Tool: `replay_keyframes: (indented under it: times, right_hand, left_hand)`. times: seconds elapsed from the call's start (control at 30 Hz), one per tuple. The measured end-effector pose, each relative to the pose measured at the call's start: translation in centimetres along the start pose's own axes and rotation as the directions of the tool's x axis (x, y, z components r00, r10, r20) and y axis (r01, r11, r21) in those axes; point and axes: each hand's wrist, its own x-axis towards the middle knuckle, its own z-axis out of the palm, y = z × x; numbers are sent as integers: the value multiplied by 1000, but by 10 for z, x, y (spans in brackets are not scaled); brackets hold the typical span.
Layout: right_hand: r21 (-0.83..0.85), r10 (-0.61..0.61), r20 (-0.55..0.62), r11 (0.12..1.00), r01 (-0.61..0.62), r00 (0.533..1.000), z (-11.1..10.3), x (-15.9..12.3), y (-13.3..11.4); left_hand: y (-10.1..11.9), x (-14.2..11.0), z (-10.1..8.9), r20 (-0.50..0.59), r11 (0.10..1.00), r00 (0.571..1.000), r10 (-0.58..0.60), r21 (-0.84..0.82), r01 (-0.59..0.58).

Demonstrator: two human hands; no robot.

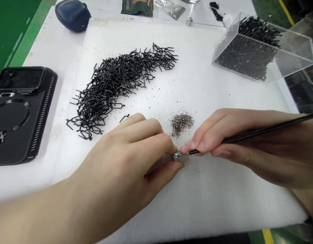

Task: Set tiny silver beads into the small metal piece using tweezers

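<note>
Where the two hands meet, the left hand [126,152] pinches a small silver piece [177,156] between thumb and fingertips, its fingers curled closed around it. The right hand [217,135] is also closed, gripping long black tweezers [260,133], whose tip reaches that piece from 3 o'clock. Both hands rest over a white foam pad [209,196]. Just beyond, at 12 o'clock, sits a small heap of tiny silver beads [182,124]. A lone black wire clip [124,118] lies at 10 o'clock, just past the left fingers, and a long drift of black wire clips [115,84] spreads beyond it. At 1 o'clock, a clear acrylic box [260,51] holds more black clips. A phone in a black ribbed case [21,115] lies at 9 o'clock, and a dark blue pouch [72,15] lies farther off at 11 o'clock.
</note>
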Motion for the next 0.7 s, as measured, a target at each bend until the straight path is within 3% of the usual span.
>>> replay_keyframes:
  times: [0.2,0.5,0.7]
  right_hand:
    - [63,-81,17,995,80,997,3,12,-5]
    - [24,-19,36,1000,18,999,-2,2,1]
    - [101,-39,2,994,39,999,3,11,-5]
  left_hand:
    - [4,3,-4,4,1000,1000,-4,8,4]
    - [3,1,-3,4,1000,1000,6,-1,-6]
    - [3,2,-3,14,1000,1000,-10,5,10]
